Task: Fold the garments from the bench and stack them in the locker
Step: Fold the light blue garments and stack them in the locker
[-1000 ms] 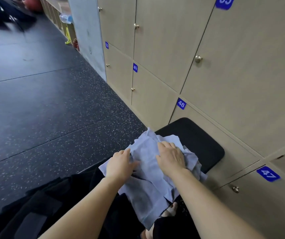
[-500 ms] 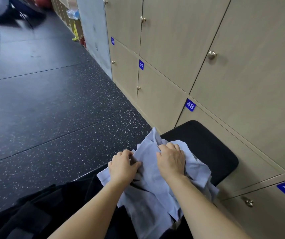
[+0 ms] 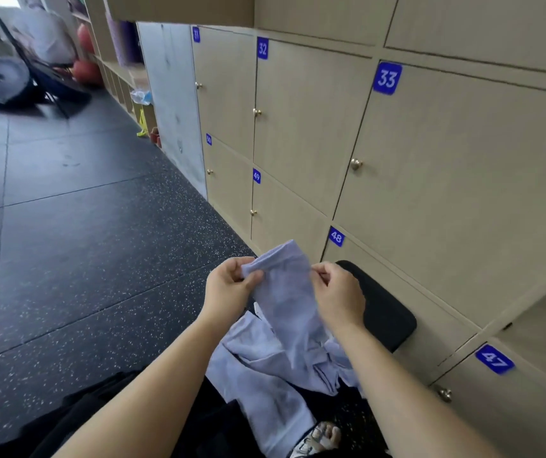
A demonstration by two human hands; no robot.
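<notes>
Fingers (image 3: 232,269) of the left hand (image 3: 228,289) and right hand (image 3: 337,292) curled, pinching the top edge of the pale garment (image 3: 285,292) at either side. Holds that edge up in the air over the near end of the black bench (image 3: 384,312), with the rest hanging down into a crumpled heap on the bench and on the dark clothes (image 3: 66,421) below. Looks like the spreading-out step, before any fold. Shows nothing stacked yet in the seemingly open locker (image 3: 536,325) at far right, with most of its inside out of view. Could go wrong in several ways from here. Might slip out of so small a pinch, owing to thin cloth bunched under the fingertips, and drop back into the heap or slide off onto the floor (image 3: 99,259). Might fold crooked, with the lower part twisted and the twist carried into the fold unless shaken out first. Might drag the dark clothes along, if lifted higher with the tails tangled among them. Cannot tell whether the held edge is hem, waist or sleeve.
</notes>
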